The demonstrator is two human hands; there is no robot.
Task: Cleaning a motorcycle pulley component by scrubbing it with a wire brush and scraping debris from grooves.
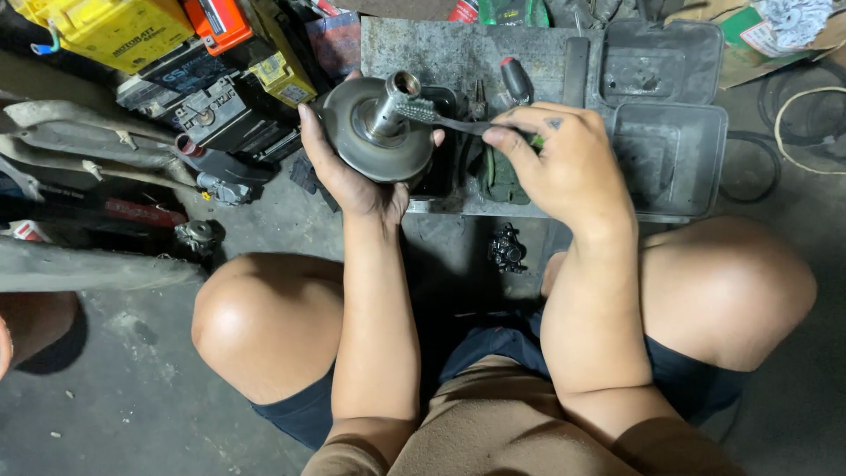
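My left hand point(352, 181) cups a round grey metal pulley point(357, 145) from below, its central shaft point(392, 101) pointing up and away. My right hand point(564, 167) grips the handle of a dirty toothbrush point(432, 115), whose bristle head rests against the shaft just under its tip. Both hands are raised over the floor in front of my bent knees.
A grimy grey tray point(493, 53) with a screwdriver point(516, 81) and an open plastic case point(670, 141) lie beyond the hands. Yellow and orange batteries point(115, 31) stand at upper left, with a dark battery box point(216, 115) and metal parts. A small black part point(507, 249) lies on the concrete floor.
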